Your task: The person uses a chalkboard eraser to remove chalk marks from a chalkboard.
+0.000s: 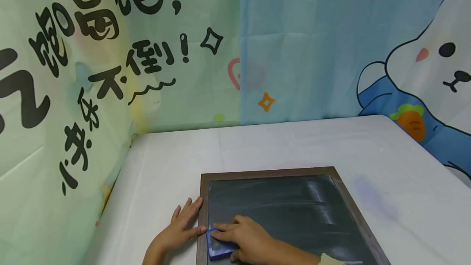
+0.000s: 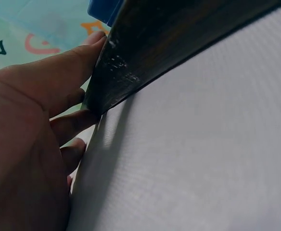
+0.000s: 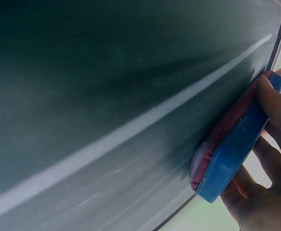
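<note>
The blue eraser (image 1: 218,246), light and rigid with a soft felt face, is gripped across its back by the right hand (image 1: 244,240) on the chalkboard (image 1: 294,216); the frame (image 1: 202,212) is steadied by the flat left hand (image 1: 180,228) on the bench (image 1: 165,167).

The left hand (image 2: 30,134) lay against the dark board frame (image 2: 145,53), fingers (image 2: 68,62) touching its edge, above the white counter (image 2: 203,154).

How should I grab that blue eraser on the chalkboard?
Probably from above, by the blue eraser's hard plastic back: its felt side lies flat on the chalkboard. The right hand holds it that way, fingers curled over its long edges.
</note>
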Demonstrator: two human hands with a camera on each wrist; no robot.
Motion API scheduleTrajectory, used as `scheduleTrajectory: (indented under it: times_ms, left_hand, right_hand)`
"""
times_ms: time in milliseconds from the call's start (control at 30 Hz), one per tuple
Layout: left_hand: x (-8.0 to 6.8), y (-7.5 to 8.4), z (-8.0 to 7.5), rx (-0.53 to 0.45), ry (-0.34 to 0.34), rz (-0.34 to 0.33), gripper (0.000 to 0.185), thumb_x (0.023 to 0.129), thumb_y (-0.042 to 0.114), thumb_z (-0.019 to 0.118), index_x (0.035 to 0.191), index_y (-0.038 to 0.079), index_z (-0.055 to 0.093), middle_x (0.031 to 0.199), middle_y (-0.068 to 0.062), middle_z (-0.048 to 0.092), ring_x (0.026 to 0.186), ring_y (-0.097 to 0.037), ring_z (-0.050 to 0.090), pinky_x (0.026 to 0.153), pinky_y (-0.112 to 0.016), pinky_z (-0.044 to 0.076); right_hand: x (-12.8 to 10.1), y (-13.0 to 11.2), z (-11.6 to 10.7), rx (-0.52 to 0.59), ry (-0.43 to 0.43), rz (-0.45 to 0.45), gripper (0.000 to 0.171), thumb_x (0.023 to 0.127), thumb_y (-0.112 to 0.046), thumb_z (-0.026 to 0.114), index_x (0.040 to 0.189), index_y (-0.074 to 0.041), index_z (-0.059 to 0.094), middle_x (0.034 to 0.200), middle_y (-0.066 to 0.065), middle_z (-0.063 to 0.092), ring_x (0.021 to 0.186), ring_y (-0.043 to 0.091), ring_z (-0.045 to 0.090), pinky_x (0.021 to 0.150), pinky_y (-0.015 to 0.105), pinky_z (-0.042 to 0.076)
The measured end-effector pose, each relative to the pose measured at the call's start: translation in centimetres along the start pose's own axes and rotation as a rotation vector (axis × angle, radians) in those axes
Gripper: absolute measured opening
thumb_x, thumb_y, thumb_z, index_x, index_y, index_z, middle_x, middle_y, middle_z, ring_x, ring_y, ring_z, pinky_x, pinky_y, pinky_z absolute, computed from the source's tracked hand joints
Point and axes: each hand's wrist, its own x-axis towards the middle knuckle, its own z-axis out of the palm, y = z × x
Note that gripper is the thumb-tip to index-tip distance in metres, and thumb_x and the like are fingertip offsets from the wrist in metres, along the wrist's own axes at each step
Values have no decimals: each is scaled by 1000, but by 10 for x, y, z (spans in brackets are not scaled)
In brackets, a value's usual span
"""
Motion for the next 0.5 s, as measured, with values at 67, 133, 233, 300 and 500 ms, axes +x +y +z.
scheduleTrajectory:
  times_ms: [67, 133, 233, 300, 500]
  left_hand:
    - [1, 1, 0, -4, 2, 6, 75, 86, 30, 61, 144, 3, 22, 149, -21, 21, 138, -43, 3, 106, -58, -10]
    - [1, 0, 1, -2, 2, 7, 76, 85, 31, 62, 144, 3, 23, 149, -21, 22, 138, -43, 4, 107, -57, -9]
    - [1, -1, 0, -6, 6, -4, 77, 85, 31, 63, 144, 3, 22, 149, -20, 21, 139, -42, 4, 107, -55, -10]
    - [0, -1, -1, -8, 7, -14, 78, 84, 32, 63, 144, 3, 22, 150, -19, 21, 139, -41, 4, 108, -53, -10]
    - [1, -4, 0, -37, 8, -18, 79, 83, 31, 65, 144, 4, 22, 150, -20, 20, 139, -40, 3, 108, -43, -11]
  right_hand:
    - [-3, 2, 0, 4, 2, 7, 61, 72, -24, 75, 129, -25, 52, 135, -5, 49, 91, 5, 49, 83, 26, 48]
    - [-6, 4, -2, 9, 2, 12, 61, 73, -25, 75, 130, -26, 51, 136, -5, 49, 94, 6, 50, 84, 28, 48]
    - [-14, 9, -6, 18, 0, 31, 61, 72, -25, 75, 129, -28, 52, 135, -5, 50, 97, 8, 52, 84, 31, 49]
    - [-21, 15, -9, 38, -3, 50, 62, 72, -23, 76, 129, -28, 52, 135, -5, 50, 97, 9, 52, 84, 33, 50]
    - [-55, 47, -12, 127, 26, 95, 64, 71, -21, 76, 129, -27, 52, 135, -2, 50, 103, 17, 53, 82, 38, 50]
